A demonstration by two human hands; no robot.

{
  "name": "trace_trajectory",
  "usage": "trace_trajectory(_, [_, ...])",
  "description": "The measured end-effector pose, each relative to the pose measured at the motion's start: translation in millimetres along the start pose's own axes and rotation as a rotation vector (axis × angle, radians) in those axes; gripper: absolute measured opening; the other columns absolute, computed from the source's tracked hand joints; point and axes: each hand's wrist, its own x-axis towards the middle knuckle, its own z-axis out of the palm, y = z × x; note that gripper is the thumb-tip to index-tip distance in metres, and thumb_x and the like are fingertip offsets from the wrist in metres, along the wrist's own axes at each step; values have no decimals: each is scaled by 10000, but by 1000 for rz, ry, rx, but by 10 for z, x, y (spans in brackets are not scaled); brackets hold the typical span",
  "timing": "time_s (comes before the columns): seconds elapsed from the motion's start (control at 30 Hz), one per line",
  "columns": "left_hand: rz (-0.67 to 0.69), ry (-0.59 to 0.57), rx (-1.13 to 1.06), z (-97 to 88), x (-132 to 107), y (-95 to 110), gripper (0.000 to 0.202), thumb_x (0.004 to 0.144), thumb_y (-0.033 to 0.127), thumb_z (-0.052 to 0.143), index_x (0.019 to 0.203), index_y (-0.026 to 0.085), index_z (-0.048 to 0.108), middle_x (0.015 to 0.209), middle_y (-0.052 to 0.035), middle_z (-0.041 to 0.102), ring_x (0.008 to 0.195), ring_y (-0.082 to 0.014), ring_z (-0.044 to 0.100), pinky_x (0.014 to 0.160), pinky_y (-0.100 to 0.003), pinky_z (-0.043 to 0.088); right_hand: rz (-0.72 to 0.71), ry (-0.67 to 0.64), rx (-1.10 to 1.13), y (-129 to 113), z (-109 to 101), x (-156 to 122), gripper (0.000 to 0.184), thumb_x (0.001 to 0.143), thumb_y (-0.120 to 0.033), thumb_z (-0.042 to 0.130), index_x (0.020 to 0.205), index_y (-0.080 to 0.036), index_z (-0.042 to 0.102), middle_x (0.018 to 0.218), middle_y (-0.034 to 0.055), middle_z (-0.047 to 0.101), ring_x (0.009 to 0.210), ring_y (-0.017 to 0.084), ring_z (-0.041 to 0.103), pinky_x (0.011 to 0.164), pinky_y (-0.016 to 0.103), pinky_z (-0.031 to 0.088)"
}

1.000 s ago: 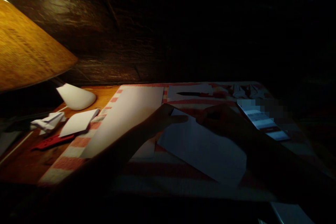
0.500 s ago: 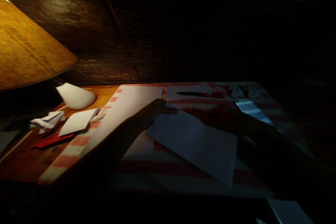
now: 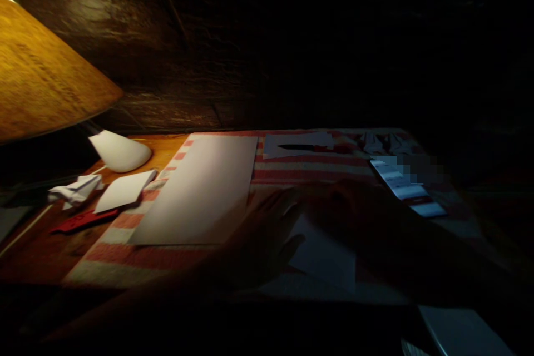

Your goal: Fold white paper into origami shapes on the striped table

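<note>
A white sheet of paper (image 3: 327,258) lies in shadow under my two hands, its upper part hidden by them. My left hand (image 3: 271,228) reaches across the sheet's left side, fingers stretched out to the right and thumb apart from them. Close beside it, my right hand (image 3: 348,200) is closed at the sheet's upper edge; its fingertips are lost in the dark. A larger white sheet (image 3: 204,183) lies flat to the left, on the red-and-white striped cloth (image 3: 108,256).
A knife (image 3: 298,147) rests on paper at the back. A lit phone (image 3: 406,186) lies to the right, near folded paper shapes (image 3: 373,143). On the left stand a lamp (image 3: 120,150), a folded paper (image 3: 125,190), crumpled paper (image 3: 77,190) and a red strip (image 3: 85,221).
The tilted sheet has turned and come down nearer the cloth. My left hand has moved right and toward me, beside my right hand, uncovering the larger sheet.
</note>
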Motion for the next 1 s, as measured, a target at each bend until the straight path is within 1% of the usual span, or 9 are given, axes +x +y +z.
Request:
trace_trajectory(0.03, [1,-18,-3,72,-30,58,550,882,248,627,1403,216,456,1499,-136,486,1362,-335,462,1137,-563,404,-39,123,-51,-68,79,-97,288,956,-306,503,1093,-153,706,1088,161,726,945,304,676,805,430,515])
trace_trajectory(0.1, [-26,-37,4,188,-76,106,615,866,314,657,1422,171,438,1499,-179,475,1379,-378,435,1161,-597,363,-134,226,-63,-180,278,-282,353,969,-339,527,1258,-175,647,1220,157,695,1064,304,657,913,466,530])
trace_trajectory(0.17, [-49,-62,-1,262,-118,92,751,846,377,685,1484,132,373,1514,-210,450,1388,-395,420,1173,-595,347,-329,285,-90,-238,491,-431,645,945,-450,555,1471,-85,471,1441,227,562,1299,353,547,1052,537,485])
trace_trajectory(0.23, [-41,-88,-13,296,-159,51,887,825,437,706,1543,120,291,1549,-224,406,1412,-409,388,1179,-595,334,-418,264,-188,-237,663,-528,852,916,-577,573,1509,8,394,1549,281,429,1448,400,387,1143,565,412])
trace_trajectory(0.3, [-7,-110,-12,300,-197,14,954,813,487,710,1567,124,253,1574,-233,370,1437,-429,350,1179,-610,318,-480,248,-271,-204,762,-575,901,924,-619,546,1513,40,374,1580,301,368,1495,414,305,1182,577,361])
trace_trajectory(0.5, [47,-166,-13,254,-226,10,1012,797,456,731,1589,145,182,1564,-227,396,1449,-406,366,1203,-621,276,-497,226,-313,-158,777,-555,1015,895,-755,469,1544,15,346,1622,284,291,1538,411,196,1219,604,292])
trace_trajectory(0.67, [50,-147,-37,268,-230,-7,995,815,473,715,1591,144,186,1576,-218,381,1455,-397,356,1204,-609,282,-529,197,-322,-158,775,-516,982,922,-715,470,1558,18,320,1591,285,357,1508,417,282,1230,583,291])
trace_trajectory(0.8, [86,-140,-10,276,-239,-41,994,821,513,707,1584,124,202,1564,-227,394,1442,-399,366,1198,-595,289,-544,229,-316,-133,764,-536,1034,908,-758,442,1547,45,316,1572,299,384,1495,417,312,1221,568,320])
trace_trajectory(1.0, [69,-148,-3,236,-234,-25,953,835,541,685,1572,154,221,1549,-219,420,1417,-397,400,1176,-610,307,-556,275,-333,-95,733,-586,852,971,-612,461,1494,57,394,1523,320,442,1462,427,372,1153,577,412])
